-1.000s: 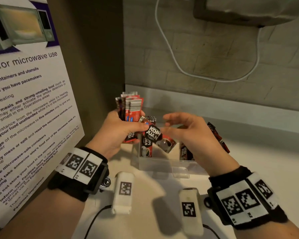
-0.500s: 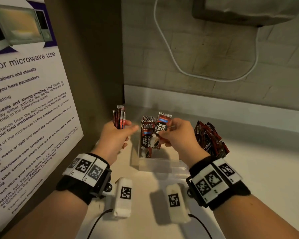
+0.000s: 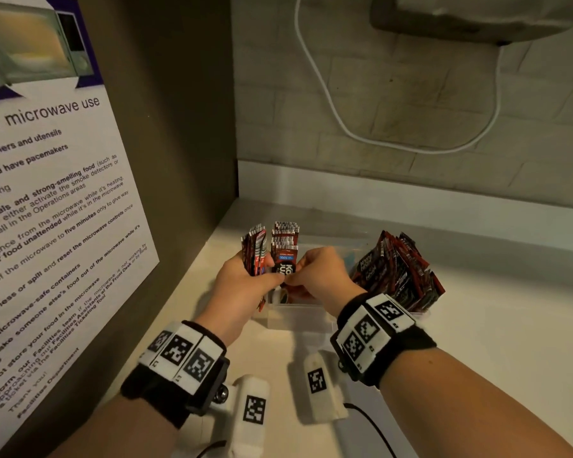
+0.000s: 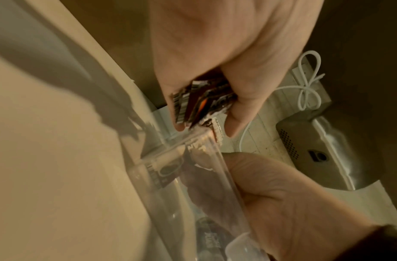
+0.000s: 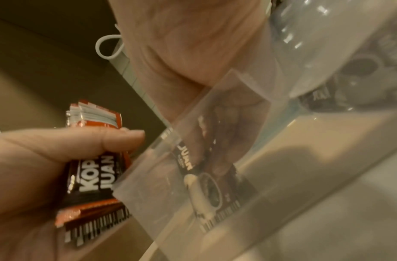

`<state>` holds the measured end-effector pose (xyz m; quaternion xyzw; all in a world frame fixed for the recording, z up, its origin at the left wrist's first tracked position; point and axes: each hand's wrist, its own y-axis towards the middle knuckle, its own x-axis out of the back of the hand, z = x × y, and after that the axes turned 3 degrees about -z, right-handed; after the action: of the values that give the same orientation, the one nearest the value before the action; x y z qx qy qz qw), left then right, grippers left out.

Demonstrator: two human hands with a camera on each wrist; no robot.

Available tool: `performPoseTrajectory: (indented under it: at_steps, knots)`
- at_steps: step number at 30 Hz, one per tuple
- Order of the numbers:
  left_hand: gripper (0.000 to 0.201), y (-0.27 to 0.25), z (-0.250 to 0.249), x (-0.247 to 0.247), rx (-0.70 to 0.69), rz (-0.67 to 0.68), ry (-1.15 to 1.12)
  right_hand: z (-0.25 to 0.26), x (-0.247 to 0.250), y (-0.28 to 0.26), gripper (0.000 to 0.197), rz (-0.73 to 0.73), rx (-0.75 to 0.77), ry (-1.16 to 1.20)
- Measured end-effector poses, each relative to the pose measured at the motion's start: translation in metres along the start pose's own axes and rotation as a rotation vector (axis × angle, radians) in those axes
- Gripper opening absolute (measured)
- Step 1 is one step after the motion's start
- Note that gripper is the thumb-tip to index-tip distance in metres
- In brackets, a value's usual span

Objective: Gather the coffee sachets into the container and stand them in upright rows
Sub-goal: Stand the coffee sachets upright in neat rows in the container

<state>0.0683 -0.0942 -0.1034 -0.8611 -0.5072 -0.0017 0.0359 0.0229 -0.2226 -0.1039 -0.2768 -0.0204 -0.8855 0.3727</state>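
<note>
Worktop (image 3: 477,342) carries the clear container (image 3: 298,314), the landmark here. At its near left corner the left hand (image 3: 242,285) is curled round a bundle of sachets (image 3: 255,251), not yet in. Over its left section the right hand (image 3: 321,276) pinches sachets in the upright row (image 3: 285,242) there. In its right section a leaning stack (image 3: 397,269) looks unsorted; roughly half remains.

Each bare forearm wears a black wristband (image 3: 166,395) carrying white blocks printed with black square markers (image 3: 179,350). Below the left wristband hangs a white pod (image 3: 250,411) bearing another marker, trailing a thin black cable (image 3: 372,428) beside the right pod (image 3: 320,385).
</note>
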Motion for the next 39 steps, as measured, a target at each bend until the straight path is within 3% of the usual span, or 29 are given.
performPoseTrajectory:
  at_steps: [5, 13, 18, 21, 25, 28, 33, 36, 39]
  knots:
    - [0.022, -0.007, -0.005, 0.0, 0.01, 0.04, 0.002, 0.001, -0.003, -0.004, 0.025, -0.019, 0.056, -0.11]
    - [0.025, -0.011, -0.009, 0.0, 0.014, 0.059, -0.004, 0.001, 0.0, -0.009, 0.032, -0.022, 0.115, -0.227]
    - [0.018, -0.008, -0.007, 0.004, 0.023, 0.018, -0.1, -0.004, -0.001, -0.007, 0.047, -0.041, 0.097, -0.146]
    - [0.011, -0.006, -0.008, 0.007, 0.009, -0.032, -0.16, -0.004, -0.001, -0.006, 0.062, -0.168, 0.114, -0.007]
    - [0.003, -0.002, -0.017, 0.013, 0.069, -0.039, -0.232, 0.004, 0.005, -0.012, 0.034, -0.367, 0.218, 0.262]
    - [0.005, -0.003, -0.022, 0.016, 0.071, 0.031, -0.287, 0.017, 0.012, -0.027, 0.012, -0.263, 0.321, 0.407]
    - [0.022, -0.005, -0.023, 0.012, 0.02, 0.066, -0.197, 0.034, 0.02, -0.043, 0.024, 0.08, 0.376, 0.443]
    - [0.027, -0.006, -0.022, 0.009, 0.008, 0.063, -0.157, 0.034, 0.019, -0.047, 0.013, 0.124, 0.369, 0.43]
    - [0.02, -0.006, -0.023, 0.01, 0.029, 0.107, -0.187, 0.032, 0.022, -0.045, 0.005, 0.105, 0.31, 0.522]
